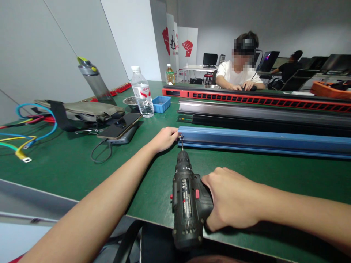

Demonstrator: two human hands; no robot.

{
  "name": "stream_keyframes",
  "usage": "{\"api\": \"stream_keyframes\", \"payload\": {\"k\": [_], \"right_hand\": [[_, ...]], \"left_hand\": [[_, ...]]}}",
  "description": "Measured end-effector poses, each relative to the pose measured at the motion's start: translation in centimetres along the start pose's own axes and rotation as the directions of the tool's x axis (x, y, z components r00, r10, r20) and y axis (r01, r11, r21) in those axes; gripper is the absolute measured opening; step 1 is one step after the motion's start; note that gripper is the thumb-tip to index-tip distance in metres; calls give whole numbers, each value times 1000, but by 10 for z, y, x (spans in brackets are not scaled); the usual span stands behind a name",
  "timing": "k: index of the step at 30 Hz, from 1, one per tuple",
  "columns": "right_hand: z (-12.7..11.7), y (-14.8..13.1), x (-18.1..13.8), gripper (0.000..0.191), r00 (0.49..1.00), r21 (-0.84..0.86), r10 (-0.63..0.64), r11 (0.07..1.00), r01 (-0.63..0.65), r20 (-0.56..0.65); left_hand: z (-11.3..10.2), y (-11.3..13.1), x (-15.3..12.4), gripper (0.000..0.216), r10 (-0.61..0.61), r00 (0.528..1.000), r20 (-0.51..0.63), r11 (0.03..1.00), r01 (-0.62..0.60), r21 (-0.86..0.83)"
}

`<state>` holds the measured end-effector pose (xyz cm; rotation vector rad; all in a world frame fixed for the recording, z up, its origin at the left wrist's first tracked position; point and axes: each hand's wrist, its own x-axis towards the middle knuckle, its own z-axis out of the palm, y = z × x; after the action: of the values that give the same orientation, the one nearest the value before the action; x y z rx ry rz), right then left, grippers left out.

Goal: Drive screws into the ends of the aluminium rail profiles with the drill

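Note:
My right hand [230, 199] is wrapped round the handle of a black cordless drill [188, 204], held low over the table's front edge. The drill's bit [182, 143] points away from me and meets the left end of a long blue metal rail [263, 139]. At that same end, my left hand [166, 138] is closed with its fingertips pinched on the rail. A small yellowish piece shows by the fingertips, too small to name. The rail lies across the green table [153, 182] and runs out of view to the right.
Behind the blue rail lie a black rail [246, 124], a grey rail [233, 110] and a red-and-black slotted strip [233, 96]. Left stand a water bottle [142, 93], a blue tray [161, 105], a phone [120, 126], a bag [85, 109] and cables [20, 153]. A person [237, 73] sits opposite.

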<state>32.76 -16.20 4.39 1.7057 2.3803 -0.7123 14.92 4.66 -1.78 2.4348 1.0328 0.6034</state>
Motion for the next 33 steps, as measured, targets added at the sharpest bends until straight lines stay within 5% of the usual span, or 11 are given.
{"api": "stream_keyframes", "payload": {"k": [27, 33], "right_hand": [[3, 0, -1, 36, 1000, -43, -11, 999, 11, -9], [-2, -8, -24, 85, 981, -63, -68, 996, 58, -182]], "left_hand": [[0, 2, 0, 35, 11, 1000, -21, 1000, -11, -6], [0, 2, 0, 36, 14, 1000, -24, 1000, -14, -2]]}}
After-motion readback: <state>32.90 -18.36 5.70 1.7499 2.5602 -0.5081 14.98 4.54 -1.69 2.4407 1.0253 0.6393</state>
